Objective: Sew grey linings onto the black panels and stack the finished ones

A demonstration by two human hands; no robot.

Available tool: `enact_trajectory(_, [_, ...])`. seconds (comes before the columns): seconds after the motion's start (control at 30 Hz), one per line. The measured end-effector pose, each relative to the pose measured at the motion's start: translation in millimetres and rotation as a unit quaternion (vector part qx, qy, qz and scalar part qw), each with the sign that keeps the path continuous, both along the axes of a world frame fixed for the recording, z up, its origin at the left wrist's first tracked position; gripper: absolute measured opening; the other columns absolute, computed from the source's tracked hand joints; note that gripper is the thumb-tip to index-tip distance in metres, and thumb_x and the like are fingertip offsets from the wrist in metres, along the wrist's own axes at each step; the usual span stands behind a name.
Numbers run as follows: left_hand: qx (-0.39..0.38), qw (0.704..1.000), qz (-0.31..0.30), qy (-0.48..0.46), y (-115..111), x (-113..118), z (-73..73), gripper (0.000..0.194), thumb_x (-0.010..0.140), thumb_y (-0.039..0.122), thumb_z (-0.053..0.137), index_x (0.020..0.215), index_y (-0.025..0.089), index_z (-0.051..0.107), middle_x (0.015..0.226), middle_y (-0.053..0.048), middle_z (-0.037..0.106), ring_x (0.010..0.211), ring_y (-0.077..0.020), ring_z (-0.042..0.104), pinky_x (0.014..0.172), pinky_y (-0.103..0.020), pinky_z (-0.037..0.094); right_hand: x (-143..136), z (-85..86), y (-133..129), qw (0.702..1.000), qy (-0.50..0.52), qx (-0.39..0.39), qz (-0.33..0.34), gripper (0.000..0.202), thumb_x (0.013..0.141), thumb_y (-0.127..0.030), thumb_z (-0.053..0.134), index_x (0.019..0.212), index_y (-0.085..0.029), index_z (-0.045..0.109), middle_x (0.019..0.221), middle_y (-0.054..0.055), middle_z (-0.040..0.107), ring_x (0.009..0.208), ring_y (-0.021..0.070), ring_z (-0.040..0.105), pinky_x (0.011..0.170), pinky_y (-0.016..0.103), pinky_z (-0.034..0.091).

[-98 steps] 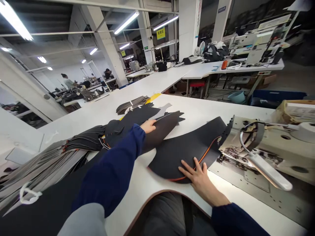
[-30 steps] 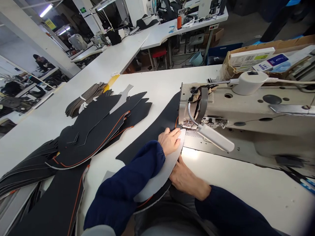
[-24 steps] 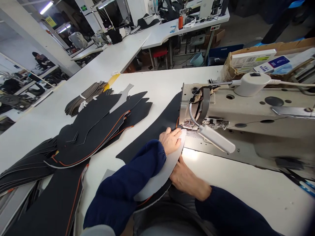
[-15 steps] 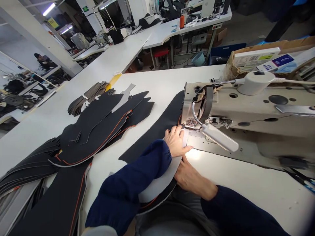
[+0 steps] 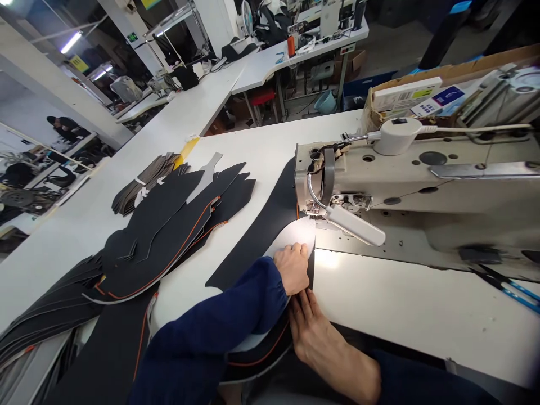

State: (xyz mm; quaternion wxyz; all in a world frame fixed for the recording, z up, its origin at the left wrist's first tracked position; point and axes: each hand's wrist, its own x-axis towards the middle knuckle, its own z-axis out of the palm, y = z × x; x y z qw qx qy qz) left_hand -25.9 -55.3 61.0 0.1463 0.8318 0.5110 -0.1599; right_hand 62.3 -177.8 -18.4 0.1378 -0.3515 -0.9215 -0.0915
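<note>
A black fabric panel with an orange-lined edge lies on the white table, its far end under the sewing machine head. On top of it is a light grey piece, reaching the needle area. My left hand is closed on the grey piece, fingers curled, just below the machine. Close beneath it, at the table's front edge, my right hand holds the layered panel's right edge, fingers fairly straight on top and thumb hidden. Toward my lap the panel's lower part curves down, showing an orange line. The needle itself is too small to make out.
Stacked black panels with orange edging fill the left side. Behind them sits a tied brown-grey bundle. A white lamp hangs before the machine. Blue-handled scissors lie at right, and a cardboard box stands behind.
My left hand has drawn back from the needle area toward me and curled closed. My right hand has shifted slightly nearer to me. The whole view has turned a little to the right.
</note>
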Motion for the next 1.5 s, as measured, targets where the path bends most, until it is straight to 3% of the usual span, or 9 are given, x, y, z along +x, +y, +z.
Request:
enact_trajectory(0.23, [-0.011,1.0,-0.017,0.0,8,3,2.2,0.073,0.069,0.029,0.057,0.136,0.01,0.037,0.118,-0.015,0.056,0.102,-0.0303,0.058,0.08,-0.04,0.051,8,5.0,18,0.999,-0.042,-0.004,-0.013,0.042,0.077,-0.017,0.047,0.109,0.004,0.064,0.112,0.031,0.062,0.109,0.042,0.056,0.097,0.063,0.037])
enact_trajectory(0.47, [-0.019,1.0,-0.024,-0.006,1,0,8.4,0.05,0.079,0.023,0.048,0.128,0.013,0.043,0.113,-0.012,0.059,0.099,-0.0286,0.061,0.077,-0.039,0.052,17,26.9,43,0.994,-0.111,0.007,-0.006,0.042,0.073,-0.01,0.046,0.108,0.001,0.066,0.109,0.026,0.065,0.107,0.0387,0.058,0.101,0.06,0.036])
enact_trajectory(0.63, [-0.01,1.0,-0.014,-0.005,18,10,7.7,0.038,0.078,0.02,0.048,0.116,0.014,0.048,0.109,-0.012,0.06,0.094,-0.0263,0.063,0.077,-0.037,0.051,5,16.5,30,0.996,-0.081,0.023,-0.038,0.041,0.073,-0.013,0.052,0.109,0.003,0.064,0.11,0.028,0.064,0.105,0.0374,0.06,0.096,0.059,0.042])
enact_trajectory(0.8, [-0.002,1.0,-0.016,-0.011,27,13,8.1,0.04,0.074,0.018,0.053,0.113,0.011,0.049,0.109,-0.015,0.059,0.094,-0.0278,0.063,0.077,-0.037,0.051,-5,1.2,18,0.997,-0.029,0.046,-0.055,0.043,0.069,-0.016,0.057,0.105,0.005,0.066,0.111,0.031,0.063,0.105,0.0406,0.06,0.089,0.056,0.047])
enact_trajectory(0.97, [-0.024,0.999,-0.032,-0.011,19,5,8.0,0.038,0.075,0.019,0.055,0.111,0.01,0.05,0.107,-0.015,0.058,0.094,-0.027,0.062,0.077,-0.035,0.051,2,17.9,38,0.991,-0.123,0.013,-0.041,0.043,0.071,-0.012,0.055,0.109,0.005,0.065,0.107,0.029,0.064,0.102,0.0372,0.061,0.096,0.056,0.042])
enact_trajectory(1.17, [0.014,0.999,-0.036,-0.022,21,4,-2.7,0.034,0.081,0.015,0.048,0.114,0.008,0.05,0.108,-0.016,0.058,0.095,-0.0265,0.061,0.077,-0.035,0.052,-5,33.2,40,0.988,-0.143,-0.008,-0.057,0.038,0.072,-0.01,0.056,0.106,0.003,0.066,0.104,0.03,0.065,0.097,0.0373,0.062,0.091,0.057,0.043])
enact_trajectory(1.3, [0.03,0.999,-0.034,-0.029,31,10,-8.8,0.03,0.082,0.014,0.046,0.11,0.007,0.052,0.106,-0.016,0.058,0.093,-0.0261,0.061,0.076,-0.035,0.051,-15,30.4,38,0.991,-0.121,-0.018,-0.057,0.037,0.073,-0.012,0.058,0.106,0.002,0.067,0.108,0.031,0.063,0.097,0.0377,0.061,0.088,0.058,0.044])
enact_trajectory(1.5, [0.02,0.998,-0.048,-0.033,34,8,-7.6,0.031,0.079,0.014,0.052,0.11,0.008,0.052,0.108,-0.017,0.056,0.1,-0.0258,0.057,0.085,-0.034,0.048,-9,19.2,58,0.991,-0.12,-0.006,-0.058,0.035,0.071,-0.009,0.059,0.104,0.001,0.067,0.1,0.029,0.065,0.093,0.0361,0.061,0.088,0.058,0.042])
